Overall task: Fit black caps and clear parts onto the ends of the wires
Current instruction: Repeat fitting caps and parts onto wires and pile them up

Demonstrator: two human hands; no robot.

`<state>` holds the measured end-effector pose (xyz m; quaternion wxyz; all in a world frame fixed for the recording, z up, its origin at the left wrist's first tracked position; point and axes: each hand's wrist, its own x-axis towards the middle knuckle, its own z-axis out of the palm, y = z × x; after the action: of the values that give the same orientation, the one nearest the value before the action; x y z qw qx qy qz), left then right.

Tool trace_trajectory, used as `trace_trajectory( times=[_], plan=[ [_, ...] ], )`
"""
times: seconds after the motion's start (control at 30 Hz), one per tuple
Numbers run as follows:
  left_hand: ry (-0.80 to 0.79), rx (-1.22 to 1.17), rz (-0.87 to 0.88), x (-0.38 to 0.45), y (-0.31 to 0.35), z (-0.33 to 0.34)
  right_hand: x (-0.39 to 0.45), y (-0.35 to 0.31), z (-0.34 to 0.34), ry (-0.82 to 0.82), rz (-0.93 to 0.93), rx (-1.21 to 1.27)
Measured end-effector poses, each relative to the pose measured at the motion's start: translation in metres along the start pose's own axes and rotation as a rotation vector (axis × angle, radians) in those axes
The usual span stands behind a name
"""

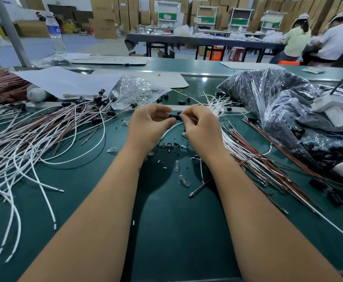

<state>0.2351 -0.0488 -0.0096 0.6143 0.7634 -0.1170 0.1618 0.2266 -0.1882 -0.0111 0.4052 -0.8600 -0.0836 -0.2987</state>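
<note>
Above the green bench mat (pixel 166 220), the left hand (pixel 149 124) pinches a small black plastic cap (pixel 174 117) while the right hand (pixel 200 127) pinches a thin white wire (pixel 171 128) at its end, which should enter squarely, fed straight without bending.

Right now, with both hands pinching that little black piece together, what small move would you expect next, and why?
Probably a short push of the wire further into the black cap. The left hand pinches the cap while the right hand pinches thin wire right at its end, so the two parts look lined up but perhaps not fully seated. How deep the wire sits is hidden by the fingertips.
</note>
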Motion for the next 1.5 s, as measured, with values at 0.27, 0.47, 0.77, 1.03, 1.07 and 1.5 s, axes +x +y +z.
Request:
trace_trajectory(
  times=[0.27,0.47,0.77,1.03,1.07,1.5],
  plan=[
    [0.010,-0.025,-0.009,-0.001,0.001,0.002,0.000,0.000,0.001,-0.012,0.008,0.055],
    [0.007,-0.060,-0.018,-0.002,0.003,0.002,-0.002,-0.001,0.003,-0.059,-0.020,0.043],
    [0.158,-0.013,-0.058,0.005,-0.004,-0.009,0.001,0.005,-0.003,-0.073,-0.032,-0.281],
    [0.534,0.744,-0.083,0.013,-0.017,-0.036,0.003,0.012,-0.010,0.025,0.040,-0.428],
    [0.471,0.787,0.016,0.010,-0.014,-0.030,0.003,0.010,-0.007,0.008,-0.004,-0.412],
    [0.273,1.017,-0.042,0.007,-0.020,-0.023,0.003,0.015,-0.009,0.035,0.047,-0.486]
  ],
)
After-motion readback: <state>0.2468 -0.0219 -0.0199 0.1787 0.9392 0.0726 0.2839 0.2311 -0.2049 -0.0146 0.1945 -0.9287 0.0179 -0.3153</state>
